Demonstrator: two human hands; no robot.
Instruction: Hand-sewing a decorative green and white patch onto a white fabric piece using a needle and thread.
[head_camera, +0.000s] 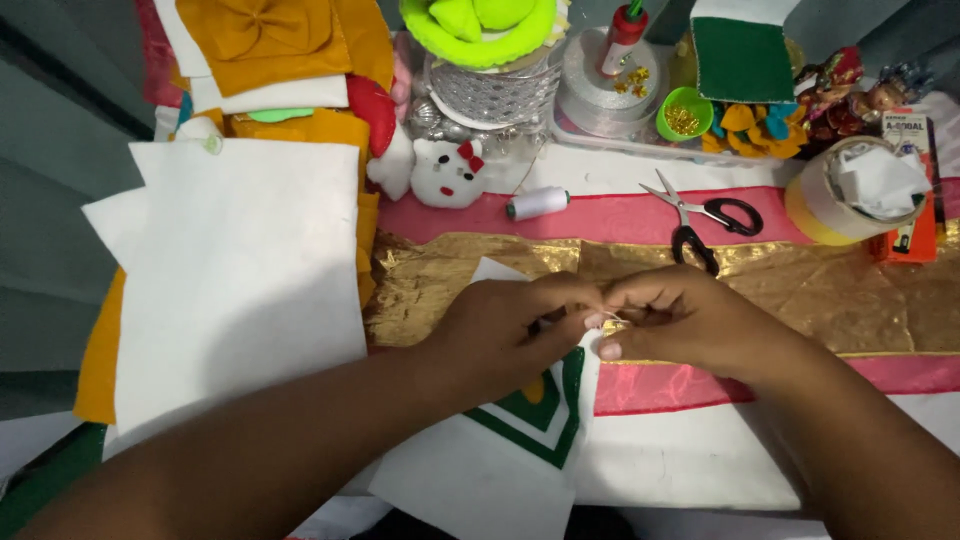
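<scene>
Scissors (700, 222) lie behind the hands — thread spool (536, 203) to their left.

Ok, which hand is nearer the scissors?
Right. The right hand lies just below the scissors, close to their black handles; the left hand sits farther off to the left, fingertips meeting the right's.

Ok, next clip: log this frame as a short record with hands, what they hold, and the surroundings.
setting: craft table seen from above
left hand: fingertips pinched against the right hand's, above a white felt piece with green chevron trim
right hand: pinching something tiny, too small to identify
under hands: gold fabric over pink ribbon
nearby: black-handled scissors, white thread spool, white felt sheets, tape roll
</scene>
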